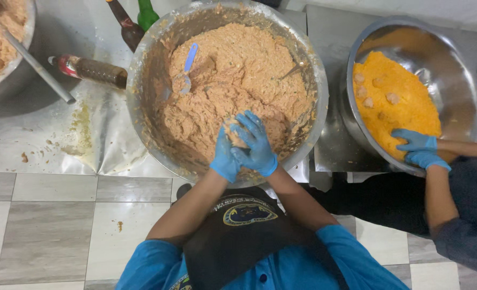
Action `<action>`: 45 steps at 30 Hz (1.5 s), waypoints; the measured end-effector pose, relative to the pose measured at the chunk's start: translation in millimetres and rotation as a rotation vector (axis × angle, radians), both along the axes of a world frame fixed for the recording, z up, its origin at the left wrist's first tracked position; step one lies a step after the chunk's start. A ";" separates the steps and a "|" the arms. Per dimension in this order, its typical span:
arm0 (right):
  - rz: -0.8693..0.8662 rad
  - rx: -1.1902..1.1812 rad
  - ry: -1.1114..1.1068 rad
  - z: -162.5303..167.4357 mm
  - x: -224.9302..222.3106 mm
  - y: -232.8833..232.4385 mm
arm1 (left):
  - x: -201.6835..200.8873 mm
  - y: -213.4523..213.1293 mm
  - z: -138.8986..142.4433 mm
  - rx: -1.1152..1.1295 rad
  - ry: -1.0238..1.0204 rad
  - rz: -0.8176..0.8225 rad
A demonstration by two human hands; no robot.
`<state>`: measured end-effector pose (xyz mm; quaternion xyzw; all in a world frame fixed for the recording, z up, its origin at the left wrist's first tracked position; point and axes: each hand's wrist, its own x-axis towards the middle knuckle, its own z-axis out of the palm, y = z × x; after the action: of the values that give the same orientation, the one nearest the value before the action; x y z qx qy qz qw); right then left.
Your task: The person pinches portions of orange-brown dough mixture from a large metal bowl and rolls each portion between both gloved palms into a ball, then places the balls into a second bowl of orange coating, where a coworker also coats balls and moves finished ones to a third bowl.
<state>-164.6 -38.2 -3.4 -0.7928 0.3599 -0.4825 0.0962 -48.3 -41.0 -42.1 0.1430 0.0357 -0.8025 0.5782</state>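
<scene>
Your blue-gloved left hand [225, 157] and blue-gloved right hand [256, 144] are pressed together, cupping a lump of tan minced mixture [235, 135] over the near side of the large round steel bowl [142, 64]. A blue-handled spoon [188, 67] lies at far left.

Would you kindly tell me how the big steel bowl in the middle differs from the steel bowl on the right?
The middle bowl sits level; the right bowl is tilted. The middle bowl holds pinkish-brown paste, the right bowl orange crumbs with small balls. Both are steel, worked by blue-gloved hands.
</scene>
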 end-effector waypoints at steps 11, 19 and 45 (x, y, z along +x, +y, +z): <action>0.051 0.836 -1.060 0.0 -2.9 -13.5 | 9.1 -6.4 31.0 -0.318 -0.702 0.101; 0.082 0.008 -0.097 -1.8 -6.7 -6.8 | -0.5 -10.6 -3.0 0.005 0.179 0.064; 0.125 0.928 -1.684 8.0 -5.9 -13.5 | -1.7 14.8 52.7 -0.431 -0.852 -0.211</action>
<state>-170.5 -51.7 4.6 -0.0873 0.2851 -0.6968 0.6523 -50.0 -26.2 10.6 0.3388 -0.3856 -0.7159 0.4733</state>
